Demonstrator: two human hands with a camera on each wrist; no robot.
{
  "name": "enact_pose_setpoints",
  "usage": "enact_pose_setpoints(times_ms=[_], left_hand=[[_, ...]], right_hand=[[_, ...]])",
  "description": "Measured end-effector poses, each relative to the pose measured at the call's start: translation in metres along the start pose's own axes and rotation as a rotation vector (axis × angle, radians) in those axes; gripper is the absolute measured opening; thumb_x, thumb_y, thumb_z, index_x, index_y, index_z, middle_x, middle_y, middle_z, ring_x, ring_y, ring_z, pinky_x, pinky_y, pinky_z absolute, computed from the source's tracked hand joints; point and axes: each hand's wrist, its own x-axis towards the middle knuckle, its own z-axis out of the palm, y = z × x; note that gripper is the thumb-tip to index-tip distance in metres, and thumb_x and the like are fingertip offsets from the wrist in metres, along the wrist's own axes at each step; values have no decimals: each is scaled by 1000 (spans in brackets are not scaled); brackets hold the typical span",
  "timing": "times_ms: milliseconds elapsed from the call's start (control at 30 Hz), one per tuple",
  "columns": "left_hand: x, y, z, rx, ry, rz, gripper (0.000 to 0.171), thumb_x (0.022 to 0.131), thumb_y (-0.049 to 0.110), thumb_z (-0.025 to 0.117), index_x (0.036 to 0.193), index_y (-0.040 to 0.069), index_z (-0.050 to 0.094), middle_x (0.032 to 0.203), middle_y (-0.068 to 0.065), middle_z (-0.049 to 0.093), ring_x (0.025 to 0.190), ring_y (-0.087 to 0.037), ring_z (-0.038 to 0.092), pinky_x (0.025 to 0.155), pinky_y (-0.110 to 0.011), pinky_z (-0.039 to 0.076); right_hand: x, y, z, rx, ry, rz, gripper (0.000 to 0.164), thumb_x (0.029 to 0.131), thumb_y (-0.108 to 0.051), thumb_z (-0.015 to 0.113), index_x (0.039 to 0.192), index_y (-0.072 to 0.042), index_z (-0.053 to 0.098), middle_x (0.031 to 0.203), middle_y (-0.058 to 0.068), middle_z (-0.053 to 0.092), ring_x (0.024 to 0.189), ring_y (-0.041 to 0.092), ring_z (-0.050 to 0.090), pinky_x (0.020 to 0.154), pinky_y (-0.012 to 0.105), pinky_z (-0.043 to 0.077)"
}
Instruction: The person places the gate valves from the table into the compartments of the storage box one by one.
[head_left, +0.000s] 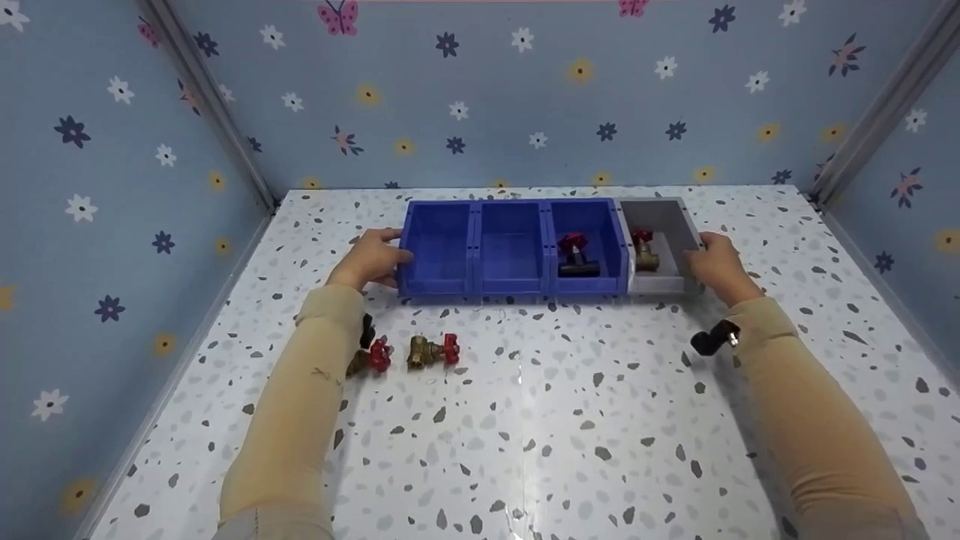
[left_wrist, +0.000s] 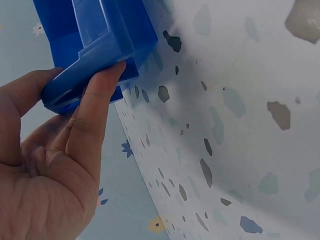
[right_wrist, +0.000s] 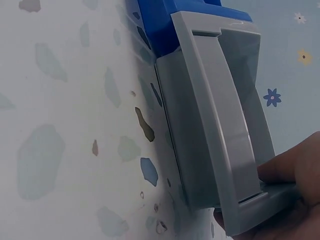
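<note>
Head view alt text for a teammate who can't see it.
Left hand and right hand grip opposite ends of a row: three blue bins, one gray bin. Red-handled fittings sit in the gray bin and its blue neighbor; two red-handled valves lie on the speckled table.

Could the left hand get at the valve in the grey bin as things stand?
Probably not: the left hand grips the opposite end, with three blue bins between it and the valve.

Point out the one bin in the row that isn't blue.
The gray bin at the far right end, held by the right hand; the other three bins are blue.
</note>
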Motion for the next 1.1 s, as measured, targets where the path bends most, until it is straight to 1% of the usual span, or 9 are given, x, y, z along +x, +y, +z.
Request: enact_pose_setpoints(times_ms=[100, 200, 300, 367, 500, 633, 800, 933, 1100], left_hand=[[1, -2, 0, -7, 11, 1, 67, 107, 13, 61, 170, 10, 38, 146, -29, 66, 116, -42, 78, 83, -39, 70], [2, -2, 0, -6, 19, 5, 66, 108, 15, 62, 170, 11, 38, 146, -29, 66, 114, -41, 79, 80, -38, 70], [4, -3, 0, 9, 24, 6, 66, 108, 16, 63, 169, 11, 39, 147, -30, 65, 110, -40, 80, 76, -37, 70], [4, -4, 0, 29, 24, 9, 66, 108, 17, 63, 169, 10, 40, 146, -30, 66, 106, -38, 81, 74, -36, 70], [2, -3, -1, 55, 11, 12, 66, 108, 20, 65, 168, 10, 41, 144, -28, 68, 103, -33, 81, 74, -34, 69], [-2, -2, -4, 66, -8, 13, 69, 108, 24, 67, 169, 9, 39, 145, -27, 68, 106, -34, 79, 79, -35, 69], [-9, -3, -7, 87, -21, 14, 80, 106, 29, 71, 171, 4, 31, 150, -28, 64, 117, -40, 76, 92, -42, 68], [-14, -4, -11, 103, -35, 16, 87, 106, 33, 72, 172, 2, 25, 155, -29, 59, 126, -44, 72, 99, -46, 66], [-19, -6, -19, 89, -48, 21, 86, 107, 34, 70, 171, 1, 24, 160, -30, 53, 130, -46, 69, 104, -50, 63]], right_hand=[[1, 4, 1, 19, 0, -25, 55, 107, -6, 42, 159, 13, 40, 158, 37, 49, 144, 48, 54, 121, 60, 48], [0, 8, 1, 29, 21, -53, 55, 106, -6, 43, 158, 11, 45, 156, 35, 53, 137, 43, 58, 111, 53, 52], [0, 9, 0, 23, 28, -58, 54, 106, -7, 44, 157, 10, 48, 154, 34, 56, 132, 39, 59, 104, 47, 53], [0, 9, 0, 8, 18, -48, 54, 106, -8, 44, 156, 10, 48, 153, 34, 56, 131, 38, 59, 103, 46, 53], [2, 8, 1, -20, -6, -27, 53, 107, -8, 41, 156, 12, 46, 153, 36, 56, 132, 40, 59, 109, 52, 52], [2, 8, 2, -12, 3, -27, 54, 107, -8, 41, 156, 13, 45, 152, 36, 56, 132, 41, 60, 112, 54, 52], [0, 12, 5, 1, 46, -38, 55, 105, -11, 43, 155, 12, 50, 149, 34, 60, 127, 37, 62, 105, 48, 55], [-1, 13, 6, 15, 67, -20, 55, 104, -12, 44, 155, 10, 52, 151, 32, 60, 129, 36, 61, 110, 51, 54], [-1, 16, 7, 29, 94, -26, 56, 104, -14, 45, 154, 8, 53, 152, 31, 60, 132, 38, 62, 115, 55, 53]])
